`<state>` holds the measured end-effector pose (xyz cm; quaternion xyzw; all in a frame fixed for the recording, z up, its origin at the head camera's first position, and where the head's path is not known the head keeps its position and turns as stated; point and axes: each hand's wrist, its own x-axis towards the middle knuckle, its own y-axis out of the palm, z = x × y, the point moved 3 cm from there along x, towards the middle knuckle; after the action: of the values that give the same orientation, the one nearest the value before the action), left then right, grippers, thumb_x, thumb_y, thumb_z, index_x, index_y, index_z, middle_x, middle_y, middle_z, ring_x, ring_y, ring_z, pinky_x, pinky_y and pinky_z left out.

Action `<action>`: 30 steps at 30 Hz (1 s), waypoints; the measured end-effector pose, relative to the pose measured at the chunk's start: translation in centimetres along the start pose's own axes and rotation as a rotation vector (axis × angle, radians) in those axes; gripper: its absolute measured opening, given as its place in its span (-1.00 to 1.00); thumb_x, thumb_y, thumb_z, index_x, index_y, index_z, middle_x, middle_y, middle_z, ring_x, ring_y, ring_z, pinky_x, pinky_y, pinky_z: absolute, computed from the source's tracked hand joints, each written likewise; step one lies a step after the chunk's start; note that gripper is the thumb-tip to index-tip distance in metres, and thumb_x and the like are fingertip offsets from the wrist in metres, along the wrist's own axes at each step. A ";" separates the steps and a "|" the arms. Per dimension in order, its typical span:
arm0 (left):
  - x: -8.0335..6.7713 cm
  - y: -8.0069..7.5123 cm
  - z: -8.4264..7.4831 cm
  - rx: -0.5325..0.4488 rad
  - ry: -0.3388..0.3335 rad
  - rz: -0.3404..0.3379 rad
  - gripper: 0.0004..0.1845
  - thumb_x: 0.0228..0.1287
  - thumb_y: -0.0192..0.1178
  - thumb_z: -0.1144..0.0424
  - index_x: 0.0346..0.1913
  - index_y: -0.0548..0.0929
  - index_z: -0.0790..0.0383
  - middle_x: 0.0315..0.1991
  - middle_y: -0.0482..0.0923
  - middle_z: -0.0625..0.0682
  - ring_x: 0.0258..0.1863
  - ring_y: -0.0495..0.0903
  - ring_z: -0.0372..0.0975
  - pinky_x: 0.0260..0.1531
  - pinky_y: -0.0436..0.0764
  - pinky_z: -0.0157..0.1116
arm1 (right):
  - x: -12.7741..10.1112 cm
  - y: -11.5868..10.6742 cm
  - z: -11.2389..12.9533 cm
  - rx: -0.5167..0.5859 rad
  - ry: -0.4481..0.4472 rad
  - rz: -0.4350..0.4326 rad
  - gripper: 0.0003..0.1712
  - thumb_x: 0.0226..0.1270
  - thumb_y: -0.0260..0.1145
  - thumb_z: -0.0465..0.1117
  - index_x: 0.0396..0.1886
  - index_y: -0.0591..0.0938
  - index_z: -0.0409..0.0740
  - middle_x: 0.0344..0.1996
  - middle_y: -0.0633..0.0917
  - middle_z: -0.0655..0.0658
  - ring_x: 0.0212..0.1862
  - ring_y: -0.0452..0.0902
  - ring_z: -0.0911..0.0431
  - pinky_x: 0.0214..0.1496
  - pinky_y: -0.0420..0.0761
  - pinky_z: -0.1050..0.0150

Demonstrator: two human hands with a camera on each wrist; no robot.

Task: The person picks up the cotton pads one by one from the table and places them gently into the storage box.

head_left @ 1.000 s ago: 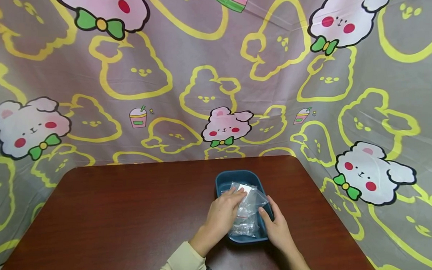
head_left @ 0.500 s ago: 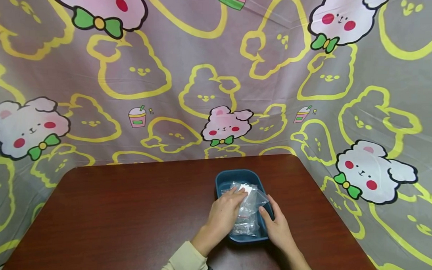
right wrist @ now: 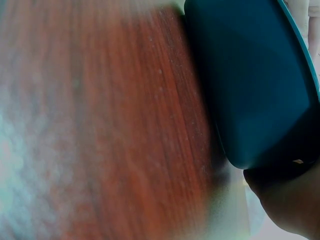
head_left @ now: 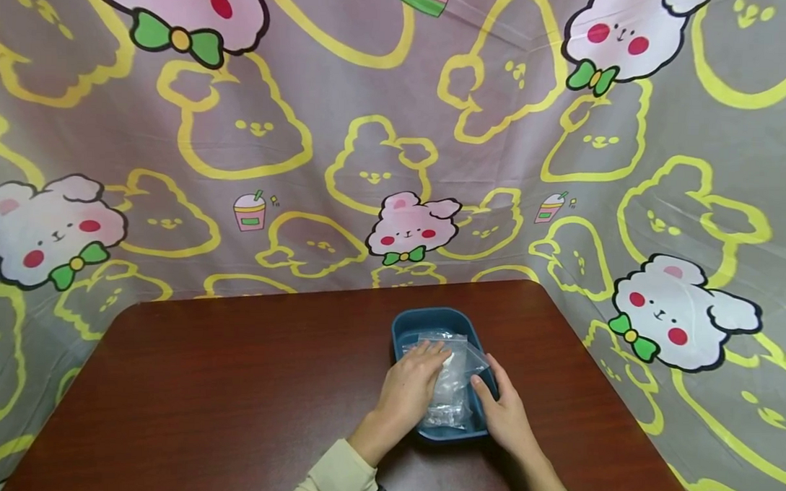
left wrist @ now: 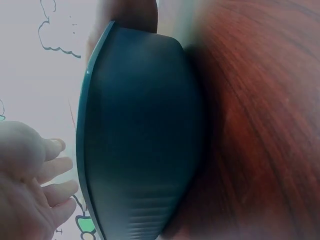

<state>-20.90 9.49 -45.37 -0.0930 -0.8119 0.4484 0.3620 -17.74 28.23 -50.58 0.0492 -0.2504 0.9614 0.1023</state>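
Observation:
A blue plastic tray (head_left: 437, 318) stands on the dark wooden table and holds several clear plastic bags (head_left: 458, 378). My left hand (head_left: 409, 382) lies on the bags with its fingers stretched forward and relaxed. In the left wrist view those fingers (left wrist: 52, 172) reach over the tray's rim, beside its outer wall (left wrist: 145, 140). My right hand (head_left: 500, 412) holds the tray's right rim, thumb inside and fingers along the outside. The right wrist view shows that hand (right wrist: 285, 202) dark below the tray's corner (right wrist: 250, 85).
The table (head_left: 232, 384) ends at a rounded far edge. A cartoon-printed cloth (head_left: 383, 151) hangs close behind it and along the right side. Bare wood stretches to the left of the tray.
The bags have settled a little lower in the tray, and the white patch at their top is mostly out of sight. Both hands have hardly moved.

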 end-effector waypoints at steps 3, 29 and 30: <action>-0.1 -0.2 0.1 -0.013 0.002 -0.007 -0.69 0.44 0.20 0.31 0.18 0.70 0.14 0.23 0.60 0.05 0.25 0.55 -0.02 0.29 0.48 -0.08 | 0.0 0.0 0.1 0.002 -0.004 0.000 -0.25 0.55 0.19 0.02 0.54 0.22 -0.26 0.45 0.33 -0.36 0.45 0.22 -0.27 0.43 0.21 -0.31; -4.4 -6.5 7.2 0.016 -0.153 -0.104 -0.66 0.40 0.27 0.26 0.19 0.68 0.23 0.25 0.58 0.15 0.28 0.51 0.03 0.28 0.46 0.06 | -0.1 -0.1 0.2 -0.024 0.029 0.017 -0.22 0.55 0.16 0.06 0.56 0.18 -0.21 0.47 0.29 -0.34 0.47 0.17 -0.26 0.44 0.17 -0.29; -4.7 -6.9 7.8 0.026 -0.167 -0.109 -0.66 0.40 0.28 0.26 0.19 0.68 0.24 0.25 0.57 0.16 0.28 0.51 0.04 0.28 0.45 0.06 | -0.1 -0.1 0.2 -0.027 0.033 0.020 -0.22 0.55 0.16 0.07 0.56 0.18 -0.22 0.48 0.29 -0.34 0.47 0.16 -0.27 0.44 0.16 -0.30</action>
<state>-21.49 -1.91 -44.85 -0.0062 -0.8373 0.4447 0.3181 -17.58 28.18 -50.35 0.0296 -0.2620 0.9597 0.0974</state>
